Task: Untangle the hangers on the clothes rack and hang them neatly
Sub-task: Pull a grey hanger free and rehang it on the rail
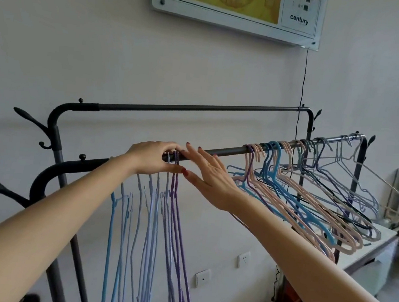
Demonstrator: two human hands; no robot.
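Gripping hooks of thin blue and purple wire hangers (161, 210) against the dark metal rack rail (230, 151): left hand (154, 158), fingers curled over. Right hand (206, 173) beside it, fingers straight and spread. Tangled pink and blue hangers (311, 198) bunched farther right along that rail.

"century" in dark lowercase letters, on the white wall panel (236, 7) (lower right corner), other marks unreadable

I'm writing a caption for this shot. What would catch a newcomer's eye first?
Two bare forearms reach in to the near black metal rail: the left hand grips hanger hooks there, the right hand is spread open beside it. Blue and purple hangers hang straight below; a tangled pink, blue and grey bunch crowds the right.
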